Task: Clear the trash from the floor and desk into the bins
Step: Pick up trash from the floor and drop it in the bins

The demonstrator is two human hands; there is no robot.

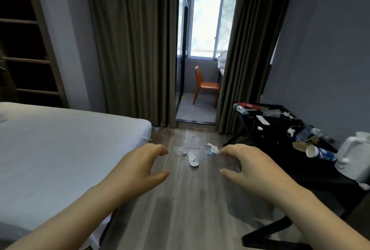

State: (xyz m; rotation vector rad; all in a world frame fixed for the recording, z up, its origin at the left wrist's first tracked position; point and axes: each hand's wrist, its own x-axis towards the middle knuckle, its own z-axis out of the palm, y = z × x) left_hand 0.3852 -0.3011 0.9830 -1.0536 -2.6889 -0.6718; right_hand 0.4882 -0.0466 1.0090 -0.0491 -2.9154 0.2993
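Note:
Trash lies on the wooden floor ahead of me: a clear crumpled plastic piece (181, 151), a white slipper (193, 160), a thin stick (193, 147) and crumpled white and blue paper (212, 148). The black desk (280, 129) at right holds paper cups (313, 151), plastic bottles (240, 109), a red packet (248, 106), tissue scraps (290, 130) and a clear cup (272, 113). My left hand (143, 164) and my right hand (246, 166) hover out in front above the floor, fingers loosely curved, holding nothing. No bin is in view.
A bed with a white sheet (60, 141) fills the left. A white kettle (355, 157) stands on the desk's near end. Dark curtains (132, 45) frame a doorway to a balcony with an orange chair (205, 85). Wooden shelves (26, 49) stand far left.

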